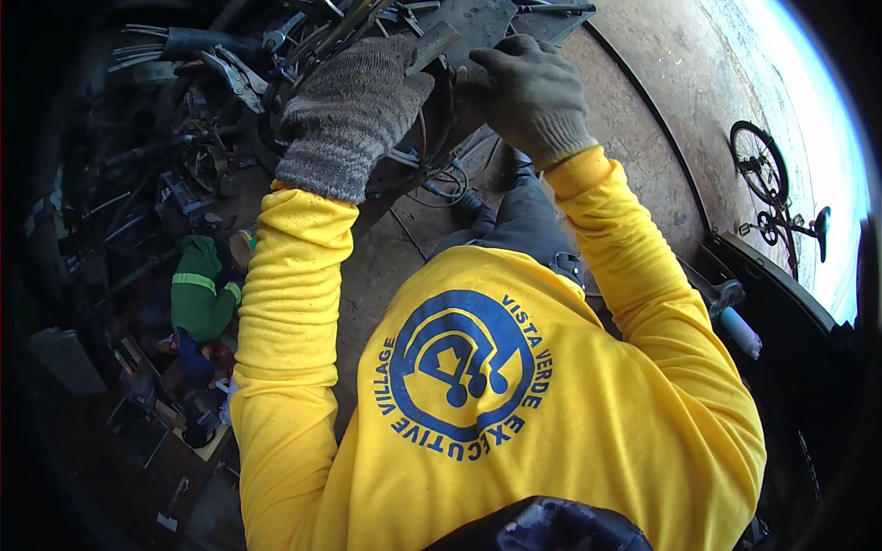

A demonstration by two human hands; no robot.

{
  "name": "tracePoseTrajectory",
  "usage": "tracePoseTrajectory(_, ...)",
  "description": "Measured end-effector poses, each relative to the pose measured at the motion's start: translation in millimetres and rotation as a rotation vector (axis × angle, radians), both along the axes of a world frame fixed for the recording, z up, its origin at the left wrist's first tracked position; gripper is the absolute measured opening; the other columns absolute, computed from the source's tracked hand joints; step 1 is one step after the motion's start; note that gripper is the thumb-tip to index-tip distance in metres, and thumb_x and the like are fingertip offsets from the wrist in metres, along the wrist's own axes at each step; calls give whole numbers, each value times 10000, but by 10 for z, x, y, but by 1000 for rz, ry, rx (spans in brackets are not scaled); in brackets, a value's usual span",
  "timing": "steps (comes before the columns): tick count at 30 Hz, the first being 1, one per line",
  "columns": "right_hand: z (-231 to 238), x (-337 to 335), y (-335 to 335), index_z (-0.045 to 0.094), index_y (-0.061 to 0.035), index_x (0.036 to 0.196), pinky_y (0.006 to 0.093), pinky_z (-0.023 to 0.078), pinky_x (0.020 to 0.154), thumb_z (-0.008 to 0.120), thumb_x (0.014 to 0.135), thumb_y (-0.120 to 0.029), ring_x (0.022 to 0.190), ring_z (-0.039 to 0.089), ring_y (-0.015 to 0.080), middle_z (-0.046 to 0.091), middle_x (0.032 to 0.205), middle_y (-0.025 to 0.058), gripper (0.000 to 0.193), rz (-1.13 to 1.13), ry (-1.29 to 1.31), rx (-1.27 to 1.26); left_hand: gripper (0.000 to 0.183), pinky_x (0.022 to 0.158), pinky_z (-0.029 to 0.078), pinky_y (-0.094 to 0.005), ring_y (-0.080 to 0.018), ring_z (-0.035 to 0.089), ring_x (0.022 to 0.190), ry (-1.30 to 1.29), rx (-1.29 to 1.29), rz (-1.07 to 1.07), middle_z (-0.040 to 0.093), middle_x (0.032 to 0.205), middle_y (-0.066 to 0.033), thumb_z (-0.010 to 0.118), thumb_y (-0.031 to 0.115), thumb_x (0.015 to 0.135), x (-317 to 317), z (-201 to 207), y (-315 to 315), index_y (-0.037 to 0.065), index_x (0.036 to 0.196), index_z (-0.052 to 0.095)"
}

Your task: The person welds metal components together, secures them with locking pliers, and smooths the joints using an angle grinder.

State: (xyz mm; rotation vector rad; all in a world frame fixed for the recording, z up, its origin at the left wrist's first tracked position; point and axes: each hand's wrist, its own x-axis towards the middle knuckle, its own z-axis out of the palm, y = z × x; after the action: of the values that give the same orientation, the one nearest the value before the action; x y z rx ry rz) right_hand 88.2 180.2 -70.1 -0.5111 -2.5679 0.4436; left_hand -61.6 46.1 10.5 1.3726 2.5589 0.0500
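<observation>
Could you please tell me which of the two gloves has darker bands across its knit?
The left glove: its mottled grey knit shows darker bands toward the wrist, while the right glove is plainer and brownish grey.

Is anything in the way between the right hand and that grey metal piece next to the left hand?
Nothing visible is in the way: just a small gap separates the right hand from the metal piece. The left hand is on the other side, its fingertips hidden.

Blue capital letters [546, 372], readable as words, curve around the left, bottom and right of a round blue emblem [450, 367] on the yellow shirt [602, 427].
</observation>
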Motion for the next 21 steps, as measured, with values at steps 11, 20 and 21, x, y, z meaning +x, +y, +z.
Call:
tracePoseTrajectory(11,52,-223,147,766,-181,979,500,494,896,782,763,-383,1056,618,393,674,1113,132,296,93,-220,-240,405,933,528,-446,-334,664,1066,-83,91,54,670,1152,-143,652,327,927,70,77,-43,76,1244,632)
tracePoseTrajectory(20,97,-112,710,697,-54,1051,385,570,799,746,863,-142,899,714,278,719,1056,111,213,379,-47,-998,367,895,561,-478,-334,681,1030,-57,5,106,673,1169,-125,699,317,888,136,170,10,101,1182,661)
tracePoseTrajectory(21,173,-157,860,695,-52,1079,365,571,781,737,877,-128,880,715,259,719,1050,114,220,410,-62,-1015,391,918,553,-477,-332,674,1048,-62,-1,123,666,1200,-118,700,323,889,146,179,6,110,1215,657)
